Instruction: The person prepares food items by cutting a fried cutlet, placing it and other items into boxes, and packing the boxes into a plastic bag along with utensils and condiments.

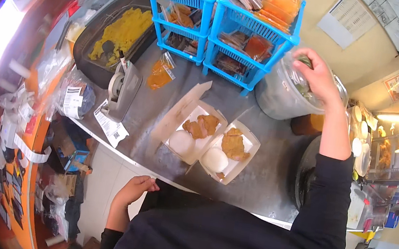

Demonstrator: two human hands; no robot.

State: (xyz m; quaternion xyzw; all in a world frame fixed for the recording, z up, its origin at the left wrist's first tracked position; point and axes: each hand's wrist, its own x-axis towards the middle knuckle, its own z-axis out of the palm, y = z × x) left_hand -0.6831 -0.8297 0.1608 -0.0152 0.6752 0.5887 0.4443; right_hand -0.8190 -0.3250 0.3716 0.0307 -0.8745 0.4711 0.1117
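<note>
My right hand [315, 74] reaches over the rim of a translucent plastic bucket [278, 97]; its fingertips are at clear plastic packets with green contents [303, 64]. Whether the fingers grip one is hard to see. My left hand [139, 188] hangs by the front edge of the steel table [267, 187], fingers curled, with nothing visible in it. Before me stand two open paper food boxes side by side. The left box [201, 111] holds a white rice mound [181, 142] and fried chicken pieces [203, 125]; the right box [256, 142] holds rice [215, 160] and fried chicken [235, 144].
Blue plastic racks [211, 38] with sauce packets stand at the back. Orange sauce packets [161, 71] lie before them. Left are a dark pan of yellow food [120, 33], a tape dispenser [124, 91] and a printed paper slip [111, 123]. A dark round vessel [306, 170] is at right.
</note>
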